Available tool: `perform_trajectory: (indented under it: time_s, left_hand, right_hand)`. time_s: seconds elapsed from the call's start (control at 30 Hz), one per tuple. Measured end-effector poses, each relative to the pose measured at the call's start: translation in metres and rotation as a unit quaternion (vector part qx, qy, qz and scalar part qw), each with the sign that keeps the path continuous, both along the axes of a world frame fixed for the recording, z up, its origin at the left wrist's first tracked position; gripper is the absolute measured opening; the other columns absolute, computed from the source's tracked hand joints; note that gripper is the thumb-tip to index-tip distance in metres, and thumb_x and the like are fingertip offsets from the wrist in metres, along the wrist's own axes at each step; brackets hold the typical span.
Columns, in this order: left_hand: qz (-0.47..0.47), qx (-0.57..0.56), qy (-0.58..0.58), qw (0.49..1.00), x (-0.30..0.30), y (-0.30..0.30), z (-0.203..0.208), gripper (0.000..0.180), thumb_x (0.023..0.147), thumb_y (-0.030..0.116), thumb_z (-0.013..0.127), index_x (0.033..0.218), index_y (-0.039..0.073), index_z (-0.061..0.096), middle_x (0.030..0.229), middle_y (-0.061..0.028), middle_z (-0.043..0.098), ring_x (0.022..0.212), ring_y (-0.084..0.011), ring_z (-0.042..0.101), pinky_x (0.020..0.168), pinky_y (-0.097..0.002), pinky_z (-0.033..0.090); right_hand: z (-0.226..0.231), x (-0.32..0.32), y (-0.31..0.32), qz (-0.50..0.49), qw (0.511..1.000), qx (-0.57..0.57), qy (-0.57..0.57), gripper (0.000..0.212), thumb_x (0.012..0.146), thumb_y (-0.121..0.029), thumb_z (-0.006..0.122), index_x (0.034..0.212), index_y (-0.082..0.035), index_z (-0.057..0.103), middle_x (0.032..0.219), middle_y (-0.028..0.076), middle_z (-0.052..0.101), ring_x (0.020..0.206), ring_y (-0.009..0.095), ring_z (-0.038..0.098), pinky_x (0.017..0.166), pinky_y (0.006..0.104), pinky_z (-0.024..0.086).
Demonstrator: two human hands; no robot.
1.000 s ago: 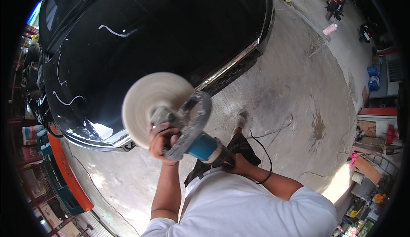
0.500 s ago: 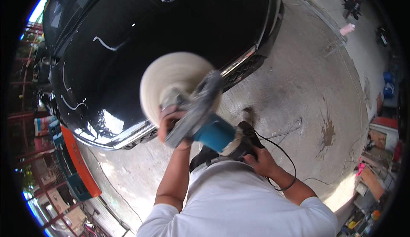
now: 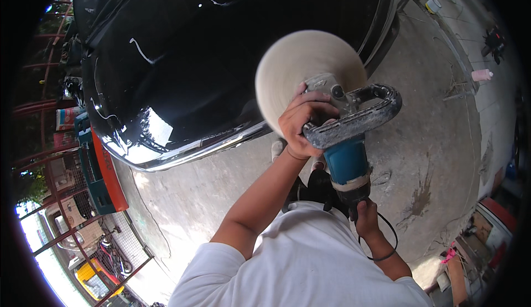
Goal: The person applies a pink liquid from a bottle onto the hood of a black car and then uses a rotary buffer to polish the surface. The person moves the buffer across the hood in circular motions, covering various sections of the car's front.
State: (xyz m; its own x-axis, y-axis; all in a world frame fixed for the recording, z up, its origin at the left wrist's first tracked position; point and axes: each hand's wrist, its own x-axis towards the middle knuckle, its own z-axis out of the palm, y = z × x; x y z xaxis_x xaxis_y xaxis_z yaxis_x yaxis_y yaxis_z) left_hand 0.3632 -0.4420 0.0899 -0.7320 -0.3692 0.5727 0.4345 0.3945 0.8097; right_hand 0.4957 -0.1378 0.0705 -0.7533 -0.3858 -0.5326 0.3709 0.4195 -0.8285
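Note:
My two hands hold a teal and black rotary polisher (image 3: 347,160) with a big round cream pad (image 3: 293,66), smeared as though spinning. My left hand (image 3: 307,116) is closed round the left part of its worn, dusty loop handle, close to the grey gear head. At the rear end, my right hand (image 3: 367,218) grips the black grip, near the cord (image 3: 390,232). Under and beyond the pad spreads the glossy black car hood (image 3: 193,58), marked by a few thin white streaks of paste (image 3: 141,52). Whether the pad touches the paint I cannot tell.
Grey concrete floor (image 3: 431,135) lies right of the car. An orange and dark green bench-like object (image 3: 108,168) stands at left before a red metal grille (image 3: 50,191). A pink bottle (image 3: 482,75) and a white tub (image 3: 433,4) are at right. Clutter (image 3: 456,274) fills the lower right.
The polisher and both my hands have shifted right, with the pad also farther from me. The tool has turned so its body points more straight back toward me.

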Motion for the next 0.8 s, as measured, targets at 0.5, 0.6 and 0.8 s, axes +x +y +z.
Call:
perform_trajectory:
  time_s: [0.5, 0.6, 0.8]
  left_hand:
    - [0.271, -0.093, 0.000, 0.958, 0.135, -0.053, -0.029, 0.039, 0.098, 0.032, 0.068, 0.073, 0.009, 0.050, 0.077, -0.0114, 0.075, 0.101, -0.0309, 0.070, 0.123, -0.0624, 0.029]
    - [0.331, -0.188, -0.038, 0.924, 0.163, -0.071, -0.030, 0.031, 0.096, 0.034, 0.068, 0.095, 0.004, 0.059, 0.099, -0.0142, 0.072, 0.106, -0.0327, 0.066, 0.121, -0.0650, 0.031]
    - [0.389, -0.408, -0.065, 0.823, 0.216, -0.099, -0.064, 0.075, 0.093, 0.039, 0.077, 0.145, -0.004, 0.045, 0.122, -0.0237, 0.063, 0.110, -0.0437, 0.066, 0.111, -0.0687, 0.044]
  right_hand:
    - [0.000, -0.038, -0.040, 0.233, 0.971, 0.006, 0.055, 0.070, 0.096, -0.060, 0.066, 0.130, 0.001, 0.064, 0.095, 0.028, 0.075, 0.096, 0.049, 0.072, 0.084, 0.0502, 0.058]
    - [-0.005, -0.049, -0.061, 0.299, 0.952, 0.025, 0.059, 0.078, 0.093, -0.069, 0.065, 0.125, 0.003, 0.065, 0.090, 0.027, 0.074, 0.085, 0.047, 0.074, 0.078, 0.0506, 0.060]
    - [0.002, -0.063, -0.077, 0.366, 0.922, 0.039, 0.120, 0.092, 0.085, -0.081, 0.065, 0.125, 0.003, 0.066, 0.084, 0.023, 0.075, 0.082, 0.041, 0.076, 0.079, 0.0489, 0.062]
